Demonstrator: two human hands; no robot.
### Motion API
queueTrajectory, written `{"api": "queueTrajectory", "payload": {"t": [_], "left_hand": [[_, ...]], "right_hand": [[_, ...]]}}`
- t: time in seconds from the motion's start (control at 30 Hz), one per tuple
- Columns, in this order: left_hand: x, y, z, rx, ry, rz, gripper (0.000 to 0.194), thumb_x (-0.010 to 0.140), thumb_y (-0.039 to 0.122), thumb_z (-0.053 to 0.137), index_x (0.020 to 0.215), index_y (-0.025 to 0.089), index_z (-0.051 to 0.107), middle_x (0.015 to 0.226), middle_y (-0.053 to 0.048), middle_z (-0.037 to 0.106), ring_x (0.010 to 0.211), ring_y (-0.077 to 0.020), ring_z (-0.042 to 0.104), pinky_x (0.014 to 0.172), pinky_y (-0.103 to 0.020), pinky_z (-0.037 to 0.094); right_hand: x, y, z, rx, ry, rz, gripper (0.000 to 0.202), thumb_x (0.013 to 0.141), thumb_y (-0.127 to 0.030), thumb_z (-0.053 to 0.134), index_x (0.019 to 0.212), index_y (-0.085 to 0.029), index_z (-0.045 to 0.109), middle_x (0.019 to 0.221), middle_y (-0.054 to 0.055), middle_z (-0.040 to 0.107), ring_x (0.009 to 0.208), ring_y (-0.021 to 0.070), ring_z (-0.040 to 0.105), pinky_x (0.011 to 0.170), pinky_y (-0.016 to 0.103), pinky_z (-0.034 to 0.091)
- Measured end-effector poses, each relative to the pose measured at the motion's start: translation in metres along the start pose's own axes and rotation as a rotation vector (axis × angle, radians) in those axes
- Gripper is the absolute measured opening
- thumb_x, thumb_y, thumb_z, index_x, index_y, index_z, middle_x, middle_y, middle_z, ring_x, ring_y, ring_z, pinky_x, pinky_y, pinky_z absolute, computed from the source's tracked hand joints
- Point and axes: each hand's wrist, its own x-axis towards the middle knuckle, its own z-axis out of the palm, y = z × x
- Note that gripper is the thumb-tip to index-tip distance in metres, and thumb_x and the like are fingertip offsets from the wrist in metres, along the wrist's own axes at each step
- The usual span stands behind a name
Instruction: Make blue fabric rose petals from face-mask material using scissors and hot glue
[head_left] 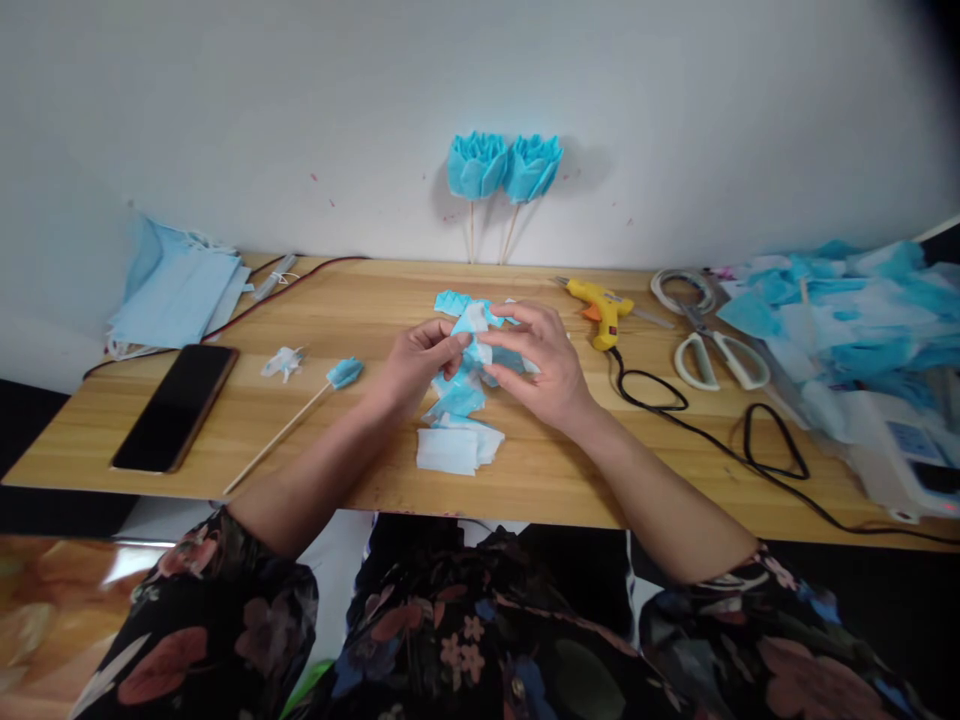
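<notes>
Between my two hands, over the middle of the table, is a small blue-and-white fabric piece [471, 320]. My left hand [424, 365] pinches its lower left edge between thumb and finger. My right hand [541, 365] is at its right side with fingers bent and spread; its fingertips are at the piece, though I cannot make out how firmly they grip. Below lie crumpled blue pieces [459, 395] and pale cut rectangles [459, 448]. To the left, a thin wooden stick [281, 436] with a small blue bud [345, 373] lies on the table.
Two blue fabric flowers [478, 165] on sticks lean against the wall. A yellow glue gun [602, 310], its black cord [697, 430] and scissors [712, 350] lie right, beside heaped blue fabric [862, 310]. A phone [176, 408] and face masks [180, 290] are left.
</notes>
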Motion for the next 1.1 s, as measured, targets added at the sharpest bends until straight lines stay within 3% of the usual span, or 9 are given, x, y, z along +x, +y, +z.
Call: {"api": "queueTrajectory", "payload": {"t": [0.2,0.33,0.57,0.67,0.87,1.1], "left_hand": [[0.001,0.0,0.0,-0.01,-0.017,-0.01,0.036,0.074,0.045,0.081,0.067,0.016,0.06,0.053,0.004,0.052,0.048,-0.0062,0.043,0.051,-0.023,0.034],[0.0,0.0,0.0,-0.001,-0.018,-0.018,0.037,0.074,0.045,0.081,0.067,0.017,0.058,0.053,0.004,0.052,0.048,-0.0064,0.043,0.052,-0.023,0.034],[-0.001,0.001,0.002,0.073,0.012,0.014,0.038,0.074,0.045,0.082,0.065,0.017,0.057,0.055,0.004,0.053,0.05,-0.0064,0.043,0.052,-0.023,0.035],[0.0,0.001,0.001,0.095,0.013,0.039,0.037,0.074,0.046,0.081,0.067,0.017,0.059,0.055,0.004,0.052,0.05,-0.0066,0.043,0.052,-0.023,0.035],[-0.002,0.003,0.002,0.139,-0.025,0.085,0.037,0.075,0.049,0.081,0.07,0.017,0.063,0.056,0.003,0.053,0.052,-0.007,0.043,0.051,-0.023,0.034],[-0.002,0.003,0.003,0.137,-0.022,0.086,0.036,0.075,0.047,0.081,0.069,0.017,0.063,0.055,0.003,0.054,0.051,-0.0066,0.044,0.051,-0.022,0.036]], "right_hand": [[0.001,0.002,-0.001,-0.037,-0.031,-0.097,0.022,0.09,-0.025,0.067,0.107,-0.037,0.072,0.134,0.0,0.063,0.126,0.0267,0.056,0.101,0.053,0.051],[0.002,0.002,-0.002,-0.046,-0.051,-0.058,0.018,0.091,-0.023,0.067,0.099,-0.037,0.076,0.133,-0.001,0.064,0.125,0.0267,0.055,0.104,0.055,0.049],[0.0,0.0,0.001,0.022,-0.022,-0.014,0.017,0.092,-0.021,0.066,0.096,-0.034,0.076,0.132,0.0,0.065,0.125,0.0258,0.056,0.095,0.049,0.055],[0.0,-0.001,0.003,0.06,0.006,0.02,0.012,0.092,-0.023,0.066,0.094,-0.032,0.074,0.129,0.001,0.066,0.124,0.0247,0.057,0.094,0.046,0.056],[-0.001,-0.001,0.006,0.124,0.071,0.111,0.005,0.09,-0.025,0.068,0.09,-0.029,0.071,0.122,0.002,0.069,0.118,0.0244,0.063,0.105,0.054,0.048],[-0.002,-0.005,0.009,0.299,0.092,0.265,0.002,0.089,-0.025,0.069,0.087,-0.025,0.067,0.117,0.005,0.069,0.115,0.0217,0.064,0.099,0.045,0.052]]}}
